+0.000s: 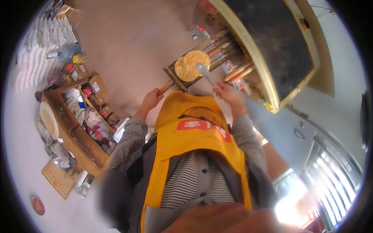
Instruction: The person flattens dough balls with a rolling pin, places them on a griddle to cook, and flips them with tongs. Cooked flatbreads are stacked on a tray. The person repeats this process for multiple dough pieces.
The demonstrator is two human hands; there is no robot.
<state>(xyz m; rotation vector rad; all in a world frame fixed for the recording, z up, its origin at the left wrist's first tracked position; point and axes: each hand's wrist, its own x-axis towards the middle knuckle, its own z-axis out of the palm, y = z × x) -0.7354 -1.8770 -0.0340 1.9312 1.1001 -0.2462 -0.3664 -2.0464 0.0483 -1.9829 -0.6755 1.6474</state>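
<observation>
My left hand (152, 99) is closed around the wooden handle (166, 87) of a metal rack (218, 62), which reaches away to the right. On the near part of the rack rest round, golden-brown flatbreads (188, 70), at least two, overlapping. My right hand (228, 92) grips a grey long-handled utensil (207, 74), whose rounded end lies over the upper flatbread. From this angle I cannot tell whether that end touches the bread. Several more wooden handles (239, 72) stick out beside the rack, under a big dark panel (276, 43) with a pale yellow frame.
A wooden cabinet (72, 131) with open compartments of bags and bottles stands to the left. Beyond it are a water jug (70, 53) and stacked white sacks (32, 61). Tiled floor (131, 38) lies ahead. A grey door (287, 128) is at the right.
</observation>
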